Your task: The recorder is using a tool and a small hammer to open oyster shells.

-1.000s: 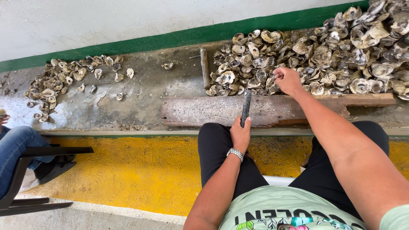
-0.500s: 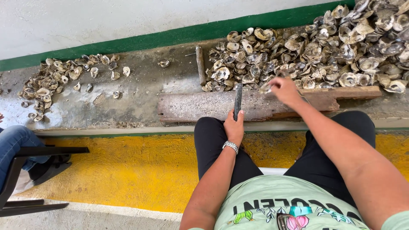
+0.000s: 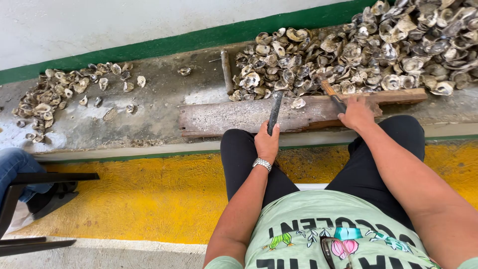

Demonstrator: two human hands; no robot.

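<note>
My left hand (image 3: 267, 144), a silver watch on its wrist, grips the lower end of a dark metal bar (image 3: 275, 108) that stands up on a worn wooden plank (image 3: 224, 117). Just to the right of the bar's tip a single oyster (image 3: 298, 103) lies on the plank. My right hand (image 3: 356, 114) rests on the plank's right part, closed around a wooden-handled tool (image 3: 330, 92) that points toward the big heap of oysters (image 3: 378, 50) behind the plank.
A smaller pile of shells (image 3: 55, 94) lies at the far left of the concrete ledge (image 3: 149, 109), below a green-striped wall. A yellow painted kerb (image 3: 149, 199) runs under my knees. Another person's jeans-clad leg (image 3: 15, 169) and a black chair frame (image 3: 30, 209) are at the left.
My right hand drew back from the oyster heap to the plank and now grips the wooden-handled tool. An oyster now lies on the plank beside the bar. My left hand barely moved.
</note>
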